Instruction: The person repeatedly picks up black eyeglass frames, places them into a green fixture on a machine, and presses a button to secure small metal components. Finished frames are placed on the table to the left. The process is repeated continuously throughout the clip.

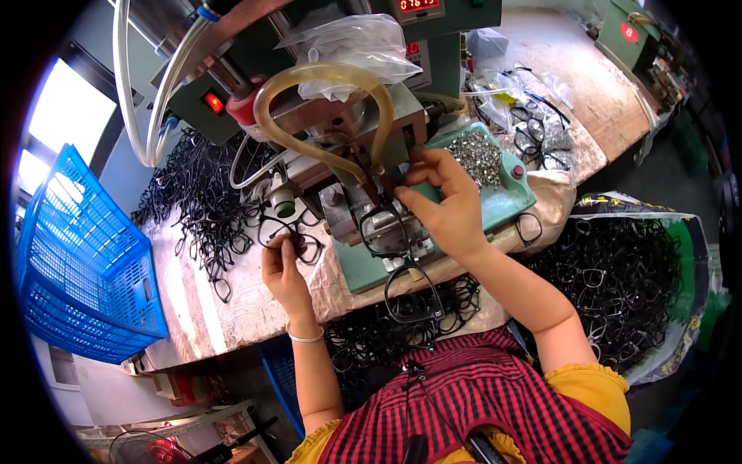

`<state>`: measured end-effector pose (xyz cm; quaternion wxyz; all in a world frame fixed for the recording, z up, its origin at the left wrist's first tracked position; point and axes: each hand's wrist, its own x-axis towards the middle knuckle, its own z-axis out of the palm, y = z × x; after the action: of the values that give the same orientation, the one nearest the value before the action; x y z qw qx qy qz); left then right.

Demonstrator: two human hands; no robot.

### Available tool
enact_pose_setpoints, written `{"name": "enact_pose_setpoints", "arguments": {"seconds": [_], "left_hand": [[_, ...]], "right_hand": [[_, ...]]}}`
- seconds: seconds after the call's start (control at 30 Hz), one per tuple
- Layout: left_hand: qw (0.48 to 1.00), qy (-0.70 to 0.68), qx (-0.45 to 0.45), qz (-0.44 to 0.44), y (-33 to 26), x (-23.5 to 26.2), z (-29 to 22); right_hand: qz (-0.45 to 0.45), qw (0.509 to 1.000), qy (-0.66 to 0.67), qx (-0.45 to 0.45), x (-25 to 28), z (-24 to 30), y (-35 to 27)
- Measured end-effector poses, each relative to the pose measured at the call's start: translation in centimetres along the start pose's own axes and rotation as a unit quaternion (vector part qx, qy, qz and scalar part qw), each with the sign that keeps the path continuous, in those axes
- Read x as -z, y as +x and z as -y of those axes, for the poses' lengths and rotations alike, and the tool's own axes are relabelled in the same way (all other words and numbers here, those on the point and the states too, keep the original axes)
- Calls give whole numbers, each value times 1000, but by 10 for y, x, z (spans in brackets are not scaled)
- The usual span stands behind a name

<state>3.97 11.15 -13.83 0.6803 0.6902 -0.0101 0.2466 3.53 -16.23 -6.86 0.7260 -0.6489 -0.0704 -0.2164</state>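
Observation:
My left hand (284, 280) is closed in a pinch on a black eyeglass frame (311, 249) at the table's edge, left of the press. At the press (334, 207), my right hand (447, 203) has thumb and forefinger curled in by the tool head; whatever they pinch is hidden. Just beside those fingertips another black eyeglass frame (411, 319) sits at the fixture, its lower rim hanging over the table's front edge. A yellowish hose (325, 71) loops above both. Right of my right hand, a green tray (506, 203) holds many small metal parts (475, 155).
Black frames lie heaped on the table's left (202, 182), and more fill a large sack (610, 282) at right. A blue plastic basket (85, 267) stands at far left. Bagged frames (541, 127) lie beyond the tray. Clear plastic (359, 46) drapes the machine top.

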Motion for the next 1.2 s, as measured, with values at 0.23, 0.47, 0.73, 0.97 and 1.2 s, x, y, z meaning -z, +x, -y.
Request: {"name": "enact_pose_setpoints", "arguments": {"seconds": [0.23,0.47,0.73,0.97,1.2], "left_hand": [[909,-74,-402,85,-7,-25,-101],[877,75,-395,263,-31,-71,-122],[831,108,-440,321,-18,-87,-110],[845,137,-416,307,-32,-78,-107],[854,251,-453,51,-69,-28,-97]], "right_hand": [[36,991,115,-64,-12,20,-1],[103,994,15,-19,8,34,-6],[-173,966,-194,9,127,-57,10],[-26,833,-552,27,111,-35,-13],[-47,812,-576,81,109,-53,-15]]}}
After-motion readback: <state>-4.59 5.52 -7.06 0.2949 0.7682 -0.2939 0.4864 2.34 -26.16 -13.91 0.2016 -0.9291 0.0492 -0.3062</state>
